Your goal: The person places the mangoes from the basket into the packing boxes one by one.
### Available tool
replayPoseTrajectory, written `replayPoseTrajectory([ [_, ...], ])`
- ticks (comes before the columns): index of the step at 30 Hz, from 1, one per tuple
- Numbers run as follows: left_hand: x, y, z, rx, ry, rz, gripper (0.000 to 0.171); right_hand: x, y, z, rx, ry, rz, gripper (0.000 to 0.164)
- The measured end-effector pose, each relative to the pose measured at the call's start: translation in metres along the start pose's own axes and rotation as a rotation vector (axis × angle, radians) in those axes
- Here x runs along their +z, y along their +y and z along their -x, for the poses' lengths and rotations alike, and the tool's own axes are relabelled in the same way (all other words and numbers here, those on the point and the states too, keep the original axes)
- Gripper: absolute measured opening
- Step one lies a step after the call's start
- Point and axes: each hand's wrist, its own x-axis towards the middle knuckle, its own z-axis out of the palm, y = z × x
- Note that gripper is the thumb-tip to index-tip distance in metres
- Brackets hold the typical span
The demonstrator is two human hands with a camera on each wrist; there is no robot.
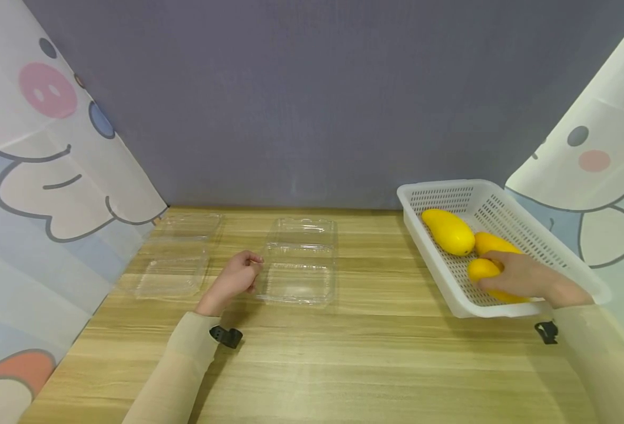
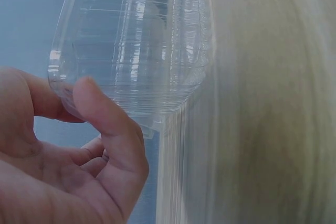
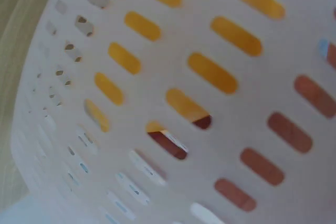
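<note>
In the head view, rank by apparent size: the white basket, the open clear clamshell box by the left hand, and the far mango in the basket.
1. White basket, largest.
2. Open clear clamshell box beside the left hand.
3. Far mango, smallest.

**No readable text**

No words, labels, brands or numbers can be read in any view. The curtains [image 1: 52, 194] at the left and right carry only cartoon drawings, with no lettering. The clear boxes [image 1: 300, 262], the basket [image 1: 529, 235] and the table [image 1: 344, 365] bear no print that shows. The left wrist view shows clear ribbed plastic with no embossed mark that can be made out; the right wrist view shows only the slotted basket wall [image 3: 173, 145], unmarked.
</note>
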Motion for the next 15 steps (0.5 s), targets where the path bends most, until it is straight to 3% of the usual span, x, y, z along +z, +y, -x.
replayPoseTrajectory([
  [15, 0.0005, -0.0003, -0.0005, 0.000, 0.008, -0.009, 0.036, -0.0011, -0.0054, 0.0005, -0.054, 0.096, 0.005, 0.084],
])
